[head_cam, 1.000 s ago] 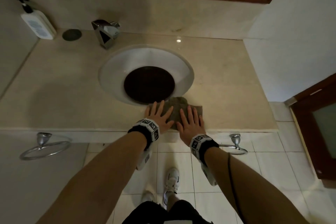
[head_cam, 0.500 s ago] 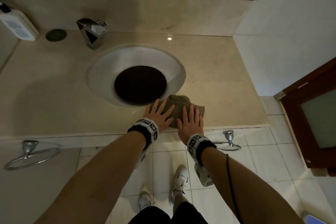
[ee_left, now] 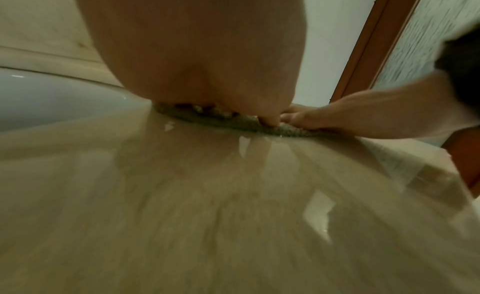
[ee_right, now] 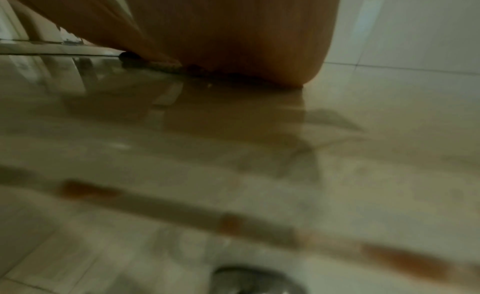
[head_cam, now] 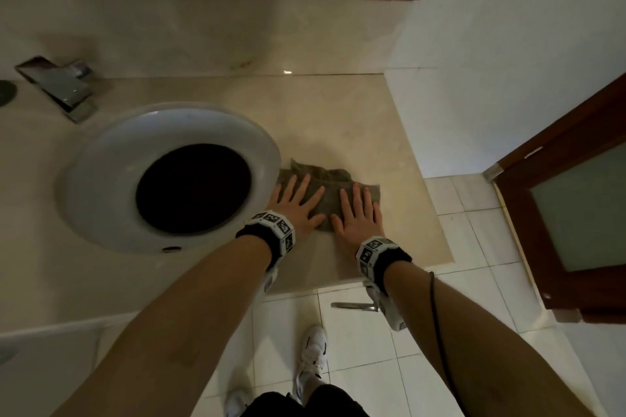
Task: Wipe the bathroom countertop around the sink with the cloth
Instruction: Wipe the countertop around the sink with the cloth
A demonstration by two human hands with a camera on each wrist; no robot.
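An olive-brown cloth [head_cam: 330,186] lies flat on the beige marble countertop [head_cam: 355,118], just right of the round white sink [head_cam: 111,166] with its dark bowl. My left hand [head_cam: 296,201] presses flat on the cloth's left part, fingers straight and spread, close to the sink rim. Beside it my right hand [head_cam: 357,213] lies flat on the cloth's right part. In the left wrist view the cloth [ee_left: 228,122] shows as a thin strip under my palm, with the right hand [ee_left: 337,117] alongside. The right wrist view shows the cloth's edge [ee_right: 166,67] under my palm.
A chrome faucet [head_cam: 59,85] stands behind the sink at the back left. A wall [head_cam: 508,61] bounds the counter on the right, with a wooden door [head_cam: 559,196] beyond. A towel ring [head_cam: 355,305] hangs under the counter's front edge [head_cam: 399,269].
Both hands have slid the cloth to the right, from the sink's front rim toward the counter's right side, staying flat on it. The head view has turned right too.
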